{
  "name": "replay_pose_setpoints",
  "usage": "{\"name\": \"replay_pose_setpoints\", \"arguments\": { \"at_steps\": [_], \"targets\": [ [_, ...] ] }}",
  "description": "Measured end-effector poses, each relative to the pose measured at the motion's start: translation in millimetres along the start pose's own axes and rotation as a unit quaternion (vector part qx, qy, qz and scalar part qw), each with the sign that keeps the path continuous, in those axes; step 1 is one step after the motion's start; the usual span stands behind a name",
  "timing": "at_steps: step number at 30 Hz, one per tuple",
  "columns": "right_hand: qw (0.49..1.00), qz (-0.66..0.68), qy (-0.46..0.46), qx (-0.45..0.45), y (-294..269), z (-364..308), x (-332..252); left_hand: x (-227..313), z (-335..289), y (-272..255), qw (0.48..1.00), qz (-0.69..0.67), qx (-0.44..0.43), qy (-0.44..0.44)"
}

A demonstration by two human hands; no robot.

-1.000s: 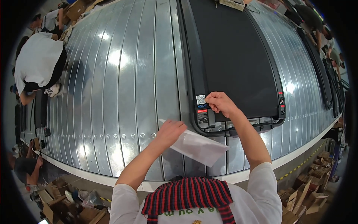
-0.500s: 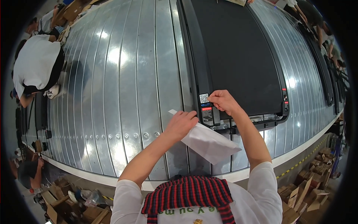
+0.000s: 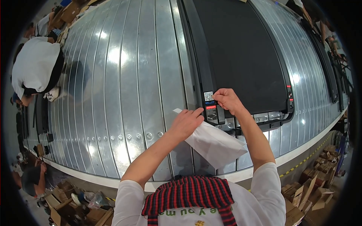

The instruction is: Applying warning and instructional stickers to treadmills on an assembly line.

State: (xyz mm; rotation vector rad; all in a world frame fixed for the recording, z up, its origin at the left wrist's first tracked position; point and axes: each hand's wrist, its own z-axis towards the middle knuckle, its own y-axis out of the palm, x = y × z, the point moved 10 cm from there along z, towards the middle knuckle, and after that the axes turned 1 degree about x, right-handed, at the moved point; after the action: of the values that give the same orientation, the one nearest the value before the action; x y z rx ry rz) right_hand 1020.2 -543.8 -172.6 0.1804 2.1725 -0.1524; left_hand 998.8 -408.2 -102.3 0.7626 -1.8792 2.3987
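Observation:
A black treadmill deck (image 3: 245, 56) with a wide dark belt lies on the metal slats in front of me. On its near left corner is a small square black-and-white code label (image 3: 208, 96), above a dark label with a red band (image 3: 211, 112). My right hand (image 3: 228, 101) is closed in a pinch at the code label's right edge; the fingertips hide that edge. My left hand (image 3: 186, 122) grips a white sheet (image 3: 218, 145) by its upper end, just left of the corner. The sheet slants down to the right below the deck.
Ribbed metal slats (image 3: 128, 83) spread left of the deck. A person in a white shirt (image 3: 36, 64) bends over at the far left. Other dark decks (image 3: 322, 56) lie at the right. Cardboard boxes (image 3: 309, 196) are heaped beyond the near edge.
The view has shifted slightly. Both hands keep their places beside the corner labels, and the white sheet hangs much as before. Hands at the deck's far end have left the view.

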Motion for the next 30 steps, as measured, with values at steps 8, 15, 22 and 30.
{"name": "replay_pose_setpoints", "arguments": {
  "at_steps": [8,15,22,30],
  "targets": [
    [1.0,-0.003,-0.007,0.019,-0.6,-2.6,-3.3,-1.7,1.6,3.3,1.0,0.006,-0.001,-0.003],
    [1.0,0.004,-0.012,0.028,0.6,-3.4,-0.3,-2.6,2.6,7.3,1.0,0.003,-0.026,-0.004],
    [0.999,-0.016,-0.019,0.048,-4.0,-3.9,-2.1,-0.3,15.4,9.1,0.998,0.005,-0.06,0.004],
    [0.987,-0.122,-0.057,0.09,-10.1,4.1,-16.6,-7.4,29.2,9.9,0.992,0.006,-0.124,-0.019]
  ]
}}
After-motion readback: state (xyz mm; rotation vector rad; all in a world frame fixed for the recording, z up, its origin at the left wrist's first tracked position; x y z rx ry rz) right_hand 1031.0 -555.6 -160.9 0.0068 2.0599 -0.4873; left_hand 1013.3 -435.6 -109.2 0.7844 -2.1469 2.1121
